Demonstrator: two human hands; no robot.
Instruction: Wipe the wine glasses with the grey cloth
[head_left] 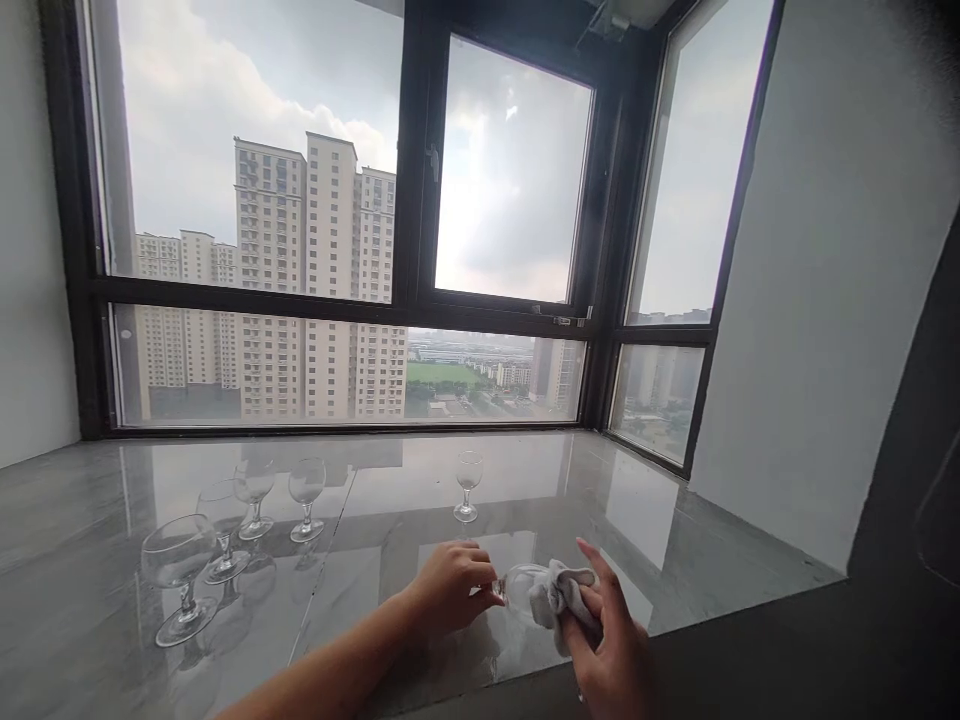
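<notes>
My left hand [450,585] is closed around the stem of a clear wine glass [519,585] that lies on its side just above the polished stone sill [675,540]. Against the bowl of that glass my right hand [611,650] presses a small grey cloth [559,595], fingers wrapped round it. One small stemmed glass [468,485] stands upright just beyond my hands.
Several more empty stemmed glasses stand upright at the left of the sill, the largest [180,575] nearest me, others [307,497] behind it. A dark-framed window [416,300] backs the sill. A white wall [825,300] closes the right side.
</notes>
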